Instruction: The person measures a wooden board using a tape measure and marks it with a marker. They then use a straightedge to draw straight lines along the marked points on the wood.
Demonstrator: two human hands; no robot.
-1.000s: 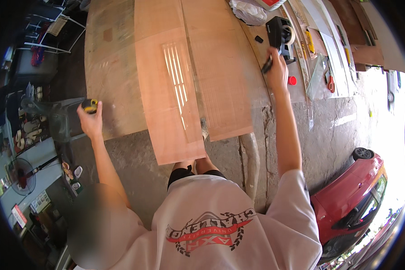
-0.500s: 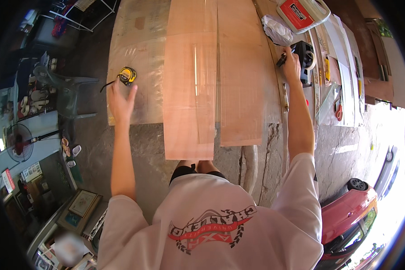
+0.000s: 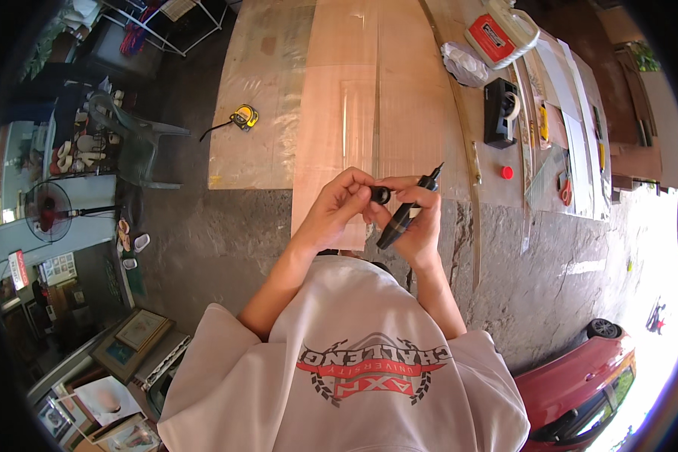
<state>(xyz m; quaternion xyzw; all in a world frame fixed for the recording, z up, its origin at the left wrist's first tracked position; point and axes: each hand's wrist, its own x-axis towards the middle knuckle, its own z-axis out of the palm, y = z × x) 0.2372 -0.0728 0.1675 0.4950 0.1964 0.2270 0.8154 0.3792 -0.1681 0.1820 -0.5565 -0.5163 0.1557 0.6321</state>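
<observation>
Both of my hands are together in front of my shirt, over the near end of a reddish-brown wooden board (image 3: 325, 113). A black marker pen (image 3: 399, 226) is gripped in my right hand (image 3: 425, 235), slanting with its bare tip up and to the right. Between its fingertips my left hand (image 3: 331, 209) pinches the black marker cap (image 3: 381, 195), which is apart from the pen and shows its hollow end. Some of the right fingers lie close to the cap; whether they touch it I cannot tell. A yellow and black tape measure (image 3: 244, 117) rests on the table's left side.
On the right of the table (image 3: 260, 162) are a black tape dispenser (image 3: 496, 113), a red bottle cap (image 3: 507, 172), a white jug (image 3: 502, 36), a crumpled plastic bag (image 3: 464, 63) and scissors (image 3: 565, 190). A green chair (image 3: 139, 143) and a fan (image 3: 49, 207) stand left.
My left hand has left the tape measure, and my right hand has come back from beside the tape dispenser with the marker. Both hands met at the middle; the cap is now off the pen.
</observation>
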